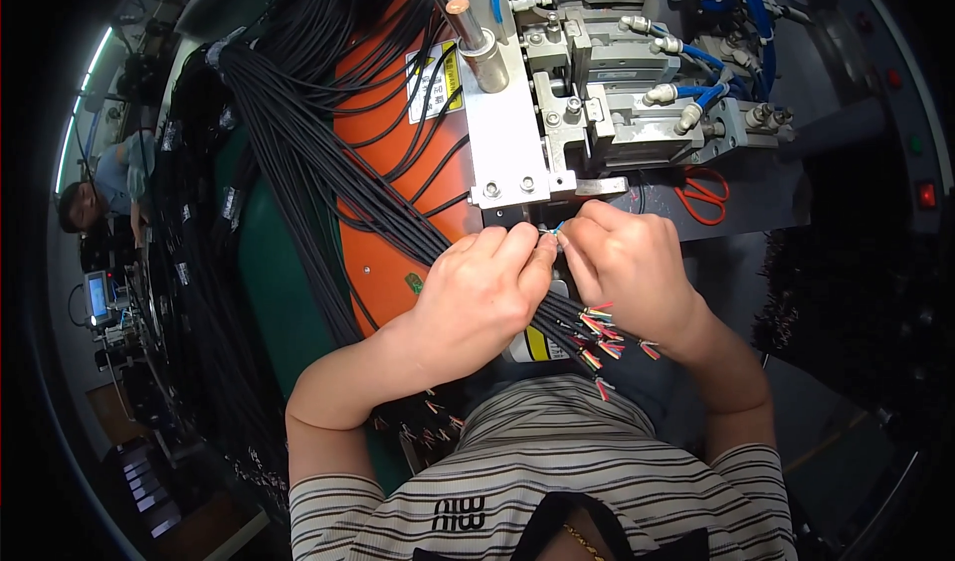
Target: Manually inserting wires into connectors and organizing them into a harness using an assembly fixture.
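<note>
My left hand (pixel 484 287) and my right hand (pixel 629 266) meet at the front of a metal pneumatic machine (pixel 507 128). Between their fingertips are thin colored wire ends (pixel 553 231), blue and pale, pinched by both hands. The cable these wires belong to is mostly hidden by my fingers. Below my left hand, a bundle of black cables (pixel 559 309) runs out toward my body. Its stripped ends (pixel 600 337) fan out in red, yellow, green and white beneath my right hand.
Long black cables (pixel 318 143) lie across the orange table surface (pixel 398 253) from the upper left. Red-handled scissors (pixel 702 196) rest right of the machine. Blue air hoses (pixel 761 24) loop at upper right. A control panel with a lit red switch (pixel 926 196) stands far right. Another person (pixel 104 188) is at far left.
</note>
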`<act>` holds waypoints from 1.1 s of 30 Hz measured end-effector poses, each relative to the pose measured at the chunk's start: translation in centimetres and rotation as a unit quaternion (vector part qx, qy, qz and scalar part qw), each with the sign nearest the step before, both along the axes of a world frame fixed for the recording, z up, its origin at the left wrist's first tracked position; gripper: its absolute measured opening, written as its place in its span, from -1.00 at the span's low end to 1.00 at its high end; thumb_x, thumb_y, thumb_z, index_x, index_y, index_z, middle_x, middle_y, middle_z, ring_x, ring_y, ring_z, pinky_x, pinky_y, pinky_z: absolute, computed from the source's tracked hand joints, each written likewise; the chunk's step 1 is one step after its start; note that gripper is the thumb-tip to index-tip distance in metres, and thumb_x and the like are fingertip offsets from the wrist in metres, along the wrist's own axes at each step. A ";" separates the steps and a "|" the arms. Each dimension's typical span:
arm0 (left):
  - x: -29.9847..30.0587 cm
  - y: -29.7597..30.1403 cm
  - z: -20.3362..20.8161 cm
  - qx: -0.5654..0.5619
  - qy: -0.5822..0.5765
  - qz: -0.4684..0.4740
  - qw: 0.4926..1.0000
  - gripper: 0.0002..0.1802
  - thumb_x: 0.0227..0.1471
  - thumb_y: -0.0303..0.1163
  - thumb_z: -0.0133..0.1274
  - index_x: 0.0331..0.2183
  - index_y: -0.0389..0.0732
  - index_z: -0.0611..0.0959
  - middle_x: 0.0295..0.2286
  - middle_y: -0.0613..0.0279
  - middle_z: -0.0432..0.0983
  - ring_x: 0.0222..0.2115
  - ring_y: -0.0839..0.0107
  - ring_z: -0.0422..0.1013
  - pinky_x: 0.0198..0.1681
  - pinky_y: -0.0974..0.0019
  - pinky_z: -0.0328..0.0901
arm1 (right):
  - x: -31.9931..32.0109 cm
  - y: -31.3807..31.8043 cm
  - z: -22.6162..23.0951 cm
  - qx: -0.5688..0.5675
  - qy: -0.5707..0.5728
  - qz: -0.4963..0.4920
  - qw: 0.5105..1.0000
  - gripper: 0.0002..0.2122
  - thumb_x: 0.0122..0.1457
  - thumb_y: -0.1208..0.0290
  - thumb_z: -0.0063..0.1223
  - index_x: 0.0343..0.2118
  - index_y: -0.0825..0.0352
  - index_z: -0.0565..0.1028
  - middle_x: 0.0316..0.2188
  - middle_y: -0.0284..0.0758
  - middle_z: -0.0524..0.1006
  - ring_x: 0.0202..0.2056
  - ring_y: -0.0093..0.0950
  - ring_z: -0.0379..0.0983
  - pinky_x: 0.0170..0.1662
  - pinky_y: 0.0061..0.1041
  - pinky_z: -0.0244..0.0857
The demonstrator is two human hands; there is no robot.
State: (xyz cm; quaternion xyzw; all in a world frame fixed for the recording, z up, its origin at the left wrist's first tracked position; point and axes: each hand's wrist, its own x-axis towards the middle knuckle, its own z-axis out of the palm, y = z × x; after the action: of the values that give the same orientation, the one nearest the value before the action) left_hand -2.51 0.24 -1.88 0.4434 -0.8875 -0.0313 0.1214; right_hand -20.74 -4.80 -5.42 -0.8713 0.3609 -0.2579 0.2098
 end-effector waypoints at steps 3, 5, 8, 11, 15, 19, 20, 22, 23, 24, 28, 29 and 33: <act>-0.2 -0.1 0.4 0.002 -0.012 0.000 1.000 -0.65 -0.17 -0.48 0.04 -0.25 -0.44 0.57 -0.47 0.18 0.33 -0.46 0.33 0.35 -0.41 0.33 0.31 | 0.0 -0.1 -0.1 -0.003 -0.001 -0.001 1.000 -0.95 -0.02 0.52 0.13 -0.52 0.37 0.52 -0.56 -0.29 0.48 -0.65 -0.25 0.42 -0.60 -0.37 0.27; -0.3 -0.2 0.5 0.002 -0.018 0.001 1.000 -0.65 -0.17 -0.48 0.04 -0.25 -0.44 0.57 -0.47 0.18 0.33 -0.46 0.33 0.36 -0.41 0.33 0.32 | 0.0 0.1 -0.3 -0.002 0.012 -0.005 1.000 -0.95 -0.02 0.51 0.13 -0.51 0.37 0.52 -0.54 -0.29 0.49 -0.64 -0.25 0.42 -0.60 -0.37 0.28; -0.3 -0.4 0.7 0.011 -0.014 0.002 1.000 -0.65 -0.17 -0.47 0.04 -0.25 -0.43 0.56 -0.46 0.17 0.33 -0.45 0.33 0.37 -0.40 0.33 0.32 | 0.5 0.5 -0.6 -0.019 -0.087 -0.038 0.995 -0.94 -0.02 0.52 0.14 -0.49 0.37 0.52 -0.52 -0.28 0.51 -0.63 -0.27 0.44 -0.59 -0.39 0.28; -0.3 -0.4 0.6 0.010 -0.011 0.003 1.000 -0.65 -0.16 -0.47 0.04 -0.25 -0.41 0.57 -0.46 0.17 0.33 -0.45 0.33 0.37 -0.40 0.32 0.32 | 0.3 0.4 -0.9 -0.029 -0.124 -0.035 0.991 -0.93 -0.01 0.55 0.16 -0.43 0.37 0.53 -0.52 -0.26 0.51 -0.60 -0.28 0.45 -0.58 -0.43 0.30; -0.1 -0.1 0.2 0.018 -0.013 0.007 1.000 -0.64 -0.17 -0.46 0.05 -0.23 -0.38 0.57 -0.46 0.17 0.34 -0.45 0.31 0.39 -0.39 0.30 0.32 | -0.3 -0.3 -1.4 0.007 -0.052 -0.004 0.999 -0.94 0.01 0.57 0.16 -0.43 0.39 0.53 -0.56 -0.26 0.52 -0.64 -0.42 0.45 -0.60 -0.51 0.27; 0.8 0.0 -0.5 0.034 0.058 0.042 0.997 -0.58 -0.24 -0.53 0.07 -0.20 -0.29 0.60 -0.43 0.16 0.40 -0.42 0.23 0.41 -0.37 0.26 0.32 | -0.1 -0.2 -2.1 0.237 -0.209 -0.037 0.948 -0.94 0.02 0.56 0.16 -0.48 0.42 0.52 -0.65 -0.35 0.48 -0.70 -0.70 0.31 -0.61 -0.64 0.16; 1.3 0.1 -0.5 0.045 0.098 0.050 0.993 -0.56 -0.29 -0.57 0.09 -0.20 -0.28 0.61 -0.43 0.15 0.42 -0.41 0.20 0.42 -0.36 0.25 0.32 | 0.0 -0.1 -2.2 0.212 -0.214 -0.038 0.953 -0.94 0.02 0.54 0.16 -0.48 0.41 0.52 -0.66 -0.34 0.48 -0.70 -0.69 0.33 -0.62 -0.63 0.18; 2.4 0.2 -0.6 0.035 0.161 0.073 0.984 -0.57 -0.41 -0.65 0.13 -0.30 -0.29 0.62 -0.45 0.15 0.41 -0.41 0.17 0.39 -0.35 0.22 0.28 | 0.1 -0.1 -2.4 0.218 -0.205 -0.050 0.953 -0.93 0.03 0.54 0.16 -0.48 0.42 0.52 -0.66 -0.34 0.48 -0.70 -0.66 0.35 -0.62 -0.62 0.19; 3.0 0.3 -0.5 0.022 0.164 0.093 0.982 -0.58 -0.44 -0.66 0.14 -0.33 -0.29 0.62 -0.46 0.15 0.41 -0.41 0.16 0.38 -0.35 0.21 0.27 | 0.1 0.0 -2.5 0.214 -0.218 -0.042 0.951 -0.93 0.03 0.53 0.17 -0.48 0.42 0.52 -0.66 -0.33 0.48 -0.70 -0.65 0.36 -0.62 -0.62 0.19; 3.3 0.4 -0.6 0.016 0.172 0.094 0.980 -0.62 -0.42 -0.65 0.16 -0.35 -0.30 0.62 -0.46 0.15 0.41 -0.41 0.16 0.37 -0.35 0.21 0.25 | 0.0 -0.1 -2.5 0.219 -0.212 -0.047 0.951 -0.92 0.03 0.52 0.17 -0.48 0.42 0.53 -0.67 -0.33 0.48 -0.71 -0.64 0.36 -0.62 -0.62 0.19; 3.9 1.0 -1.0 0.029 0.146 0.098 0.984 -0.63 -0.39 -0.62 0.20 -0.34 -0.29 0.62 -0.46 0.16 0.41 -0.42 0.18 0.37 -0.34 0.22 0.25 | -0.8 0.0 -2.0 0.217 -0.188 -0.062 0.956 -0.89 0.02 0.45 0.20 -0.47 0.38 0.54 -0.66 -0.30 0.49 -0.65 -0.43 0.43 -0.56 -0.47 0.28; 3.8 1.0 -1.1 0.042 0.149 0.107 0.982 -0.62 -0.38 -0.63 0.19 -0.33 -0.30 0.62 -0.46 0.16 0.42 -0.41 0.18 0.38 -0.34 0.22 0.26 | -1.1 0.1 -1.7 0.205 -0.156 -0.075 0.963 -0.88 0.02 0.41 0.20 -0.46 0.35 0.55 -0.63 -0.26 0.51 -0.59 -0.29 0.49 -0.51 -0.38 0.34; 3.7 1.1 -1.1 0.034 0.140 0.105 0.984 -0.62 -0.37 -0.62 0.19 -0.32 -0.30 0.62 -0.45 0.16 0.42 -0.41 0.18 0.40 -0.32 0.22 0.28 | -1.4 0.8 -1.1 0.152 -0.271 -0.059 0.949 -0.85 -0.01 0.47 0.27 -0.39 0.38 0.54 -0.58 -0.35 0.46 -0.68 -0.52 0.34 -0.58 -0.53 0.22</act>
State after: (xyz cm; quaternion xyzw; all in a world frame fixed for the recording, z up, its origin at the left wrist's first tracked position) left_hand 1.16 1.33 -3.00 0.5291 -0.8087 -0.1102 0.2321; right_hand -22.13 -3.97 -6.50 -0.7034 0.3762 -0.4382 0.4143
